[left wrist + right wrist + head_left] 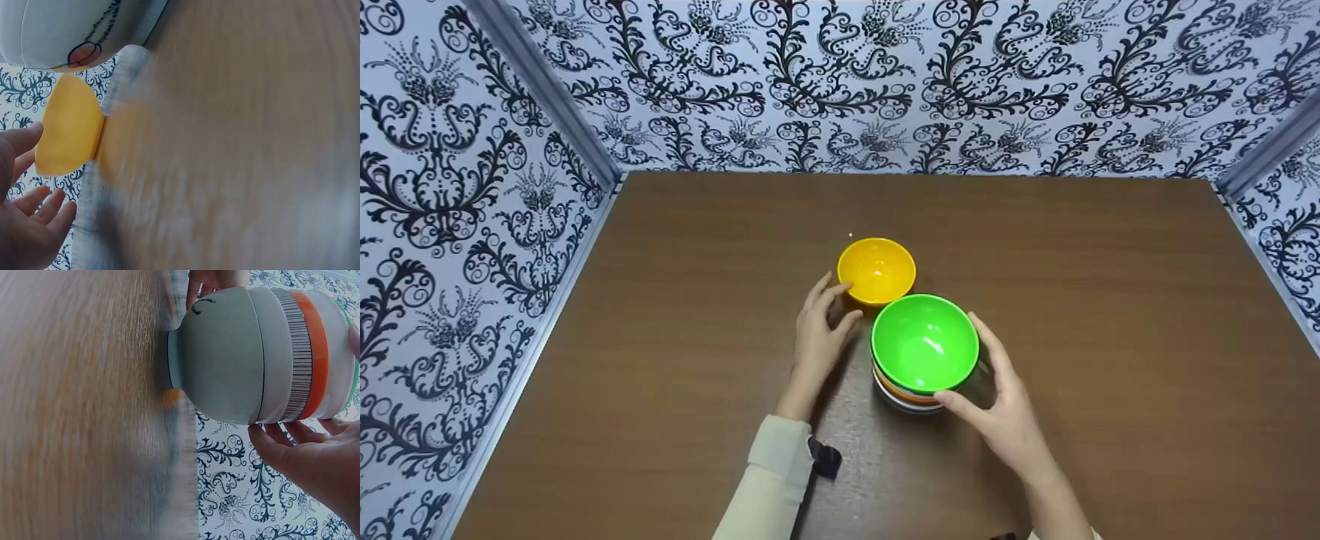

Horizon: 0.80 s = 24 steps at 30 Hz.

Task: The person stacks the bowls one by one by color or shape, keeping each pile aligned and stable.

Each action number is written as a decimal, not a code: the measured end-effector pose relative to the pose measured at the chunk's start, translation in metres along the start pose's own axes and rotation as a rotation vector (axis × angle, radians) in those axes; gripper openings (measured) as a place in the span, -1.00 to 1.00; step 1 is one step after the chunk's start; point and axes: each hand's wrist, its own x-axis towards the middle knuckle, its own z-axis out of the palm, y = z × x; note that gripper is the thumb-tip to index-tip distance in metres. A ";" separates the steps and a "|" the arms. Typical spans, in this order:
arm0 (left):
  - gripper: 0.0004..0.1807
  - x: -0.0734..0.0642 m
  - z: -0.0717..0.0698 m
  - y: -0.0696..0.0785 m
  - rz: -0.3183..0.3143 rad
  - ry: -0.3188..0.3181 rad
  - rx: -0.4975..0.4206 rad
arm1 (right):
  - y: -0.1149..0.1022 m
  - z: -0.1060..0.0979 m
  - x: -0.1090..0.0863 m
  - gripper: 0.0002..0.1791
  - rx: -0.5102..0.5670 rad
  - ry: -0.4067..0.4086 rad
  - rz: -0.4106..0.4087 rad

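Note:
A stack of nested bowls, its top bowl a green bowl (926, 341), rises at mid-table. Seen from the side in the right wrist view, the stack has a white bottom bowl (222, 360) and an orange-banded bowl (313, 354) higher up. My right hand (1001, 409) holds the stack from the right, thumb at the front of the green rim and fingers along the far side. Just behind the stack stands a small yellow bowl (877, 270). My left hand (819, 330) is at its left side, fingers loosely bent and spread, one fingertip right at the rim.
The brown wooden table (697, 300) extends to both sides of the bowls. Patterned black-and-white panels (877, 90) enclose its back and sides. A black strap piece (826, 459) sits at the left sleeve cuff.

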 end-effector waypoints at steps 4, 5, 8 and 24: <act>-0.60 0.002 0.000 0.003 -0.006 0.005 0.017 | 0.000 0.000 0.000 0.07 0.001 0.002 -0.001; -0.62 0.002 0.000 0.004 -0.008 0.006 0.021 | 0.000 0.000 0.000 0.07 0.000 0.003 -0.001; -0.70 0.005 0.001 0.006 -0.017 0.010 0.038 | 0.000 0.000 0.000 0.07 0.000 0.004 -0.002; -0.87 0.007 0.001 0.006 0.022 0.100 0.030 | 0.000 0.000 0.000 0.06 0.002 0.006 -0.005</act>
